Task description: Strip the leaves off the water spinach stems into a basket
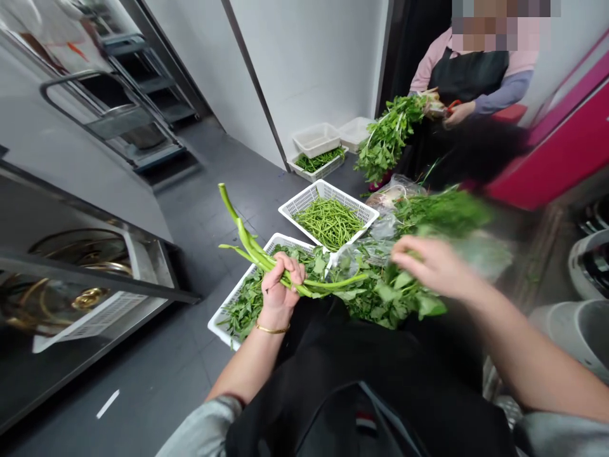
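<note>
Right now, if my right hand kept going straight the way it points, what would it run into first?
Probably the clear plastic bag lying on the leafy greens, just ahead of your right hand. The white basket of thin green beans lies beyond it, though depth is hard to judge here.

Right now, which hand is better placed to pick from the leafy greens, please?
Probably your right hand: it looks free, above the leafy greens, while your left hand grips thick green stems.
</note>
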Demonstrator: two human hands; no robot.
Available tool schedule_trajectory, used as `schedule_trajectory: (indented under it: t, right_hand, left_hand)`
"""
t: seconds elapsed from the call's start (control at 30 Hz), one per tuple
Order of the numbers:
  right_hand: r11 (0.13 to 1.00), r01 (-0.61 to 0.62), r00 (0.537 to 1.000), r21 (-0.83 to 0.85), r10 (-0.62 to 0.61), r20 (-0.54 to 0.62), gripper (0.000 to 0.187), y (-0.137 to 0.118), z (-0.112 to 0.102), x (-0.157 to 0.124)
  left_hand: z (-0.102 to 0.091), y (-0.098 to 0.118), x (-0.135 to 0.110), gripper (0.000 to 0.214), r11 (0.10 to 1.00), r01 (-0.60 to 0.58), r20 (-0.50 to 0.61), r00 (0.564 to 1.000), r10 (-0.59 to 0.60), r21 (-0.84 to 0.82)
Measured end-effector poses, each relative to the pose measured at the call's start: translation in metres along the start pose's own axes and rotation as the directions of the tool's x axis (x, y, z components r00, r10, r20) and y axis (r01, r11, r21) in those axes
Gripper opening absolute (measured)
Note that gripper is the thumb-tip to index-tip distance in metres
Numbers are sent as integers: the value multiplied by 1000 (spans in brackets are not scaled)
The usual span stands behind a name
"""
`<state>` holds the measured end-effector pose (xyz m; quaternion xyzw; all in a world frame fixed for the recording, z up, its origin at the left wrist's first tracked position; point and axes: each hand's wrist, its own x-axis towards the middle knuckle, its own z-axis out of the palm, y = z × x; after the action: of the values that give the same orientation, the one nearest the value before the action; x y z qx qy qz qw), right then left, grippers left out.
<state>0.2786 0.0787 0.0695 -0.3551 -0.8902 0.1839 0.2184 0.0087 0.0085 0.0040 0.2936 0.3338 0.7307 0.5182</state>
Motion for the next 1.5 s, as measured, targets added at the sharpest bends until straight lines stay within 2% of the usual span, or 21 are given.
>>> schedule_trajectory:
  t: [0.13, 0.2, 0.3, 0.33, 0.37, 0.47, 0.5, 0.63, 0.7, 0.77, 0.83, 0.93, 1.0, 1.03, 1.07, 1.1, 1.13, 1.23, 1.3, 1.4, 1.5]
  right_hand:
    - [944, 305, 883, -127, -230, 409, 18, -29, 40, 25]
    - [932, 359, 844, -38, -307, 439, 20, -28, 57, 29]
    - [943, 199, 954, 265, -249, 170, 27, -3, 66, 19]
    - [930, 99, 994, 355, -110, 12, 30, 10, 64, 14]
    - [902, -3, 987, 431, 72, -144, 33, 25, 61, 8]
    - [828, -218, 772, 516, 470, -428, 38, 59, 40, -6]
    - [842, -251, 769, 477, 473, -430, 38, 64, 32, -8]
    - [971, -131, 986, 198, 148, -73, 32, 30, 16, 1]
    - [994, 8, 987, 108, -25, 161, 27, -2, 27, 15]
    - [990, 137, 922, 29, -138, 362, 21, -27, 50, 29]
    - [980, 193, 882, 39, -191, 431, 19, -36, 74, 39]
    - [953, 61, 961, 297, -136, 240, 23, -16, 90, 36]
    - [856, -109, 990, 506, 139, -20, 28, 14, 82, 23]
    - [789, -181, 935, 587, 323, -145, 29, 30, 71, 12]
    - [728, -237, 834, 643, 493, -250, 30, 46, 58, 0]
    - [692, -269, 740, 670, 594, -316, 28, 60, 43, -13]
    - [688, -308, 708, 658, 627, -325, 24, 70, 28, -25]
    - [755, -467, 786, 460, 593, -175, 22, 72, -2, -53]
    - [820, -474, 865, 321, 502, -6, 23, 52, 1, -55]
    - [901, -366, 925, 232, 325, 199, 29, 14, 38, -30]
    - [961, -272, 912, 47, 241, 333, 25, -6, 76, 8]
  left_hand:
    - [7, -5, -1, 33, 999, 17, 44, 999, -16, -31]
    - [9, -8, -4, 31, 997, 36, 38, 999, -34, -64]
    - [12, -15, -8, 30, 987, 100, 25, 995, -97, -123]
    - [13, -17, -8, 30, 982, 122, 23, 992, -120, -141]
    - [13, -19, -8, 29, 978, 136, 18, 991, -135, -157]
    - [9, -21, -4, 26, 974, 127, 8, 992, -128, -190]
    - [7, -22, -3, 24, 976, 112, 18, 994, -111, -189]
    - [8, -25, 2, 23, 985, 98, 108, 991, -83, -142]
    - [14, -28, 2, 23, 984, 121, 137, 985, -104, -127]
    - [19, -30, 1, 23, 981, 156, 146, 980, -138, -118]
    - [21, -32, -1, 23, 968, 214, 124, 972, -198, -129]
    - [17, -31, -2, 24, 924, 308, -3, 949, -317, -227]
    - [9, -28, 0, 26, 896, 316, -114, 924, -365, -311]
    - [4, -26, 3, 27, 892, 297, -169, 914, -369, -342]
    - [-1, -23, 6, 28, 891, 273, -216, 905, -366, -363]
    - [-7, -21, 9, 29, 892, 249, -256, 898, -359, -377]
    - [-11, -19, 12, 29, 894, 226, -286, 893, -349, -386]
    - [-17, -17, 20, 27, 897, 191, -307, 894, -327, -400]
    - [-13, -21, 22, 25, 896, 208, -295, 895, -336, -391]
    - [-1, -27, 21, 24, 886, 271, -251, 891, -379, -377]
    - [6, -29, 16, 19, 887, 306, -213, 895, -392, -346]
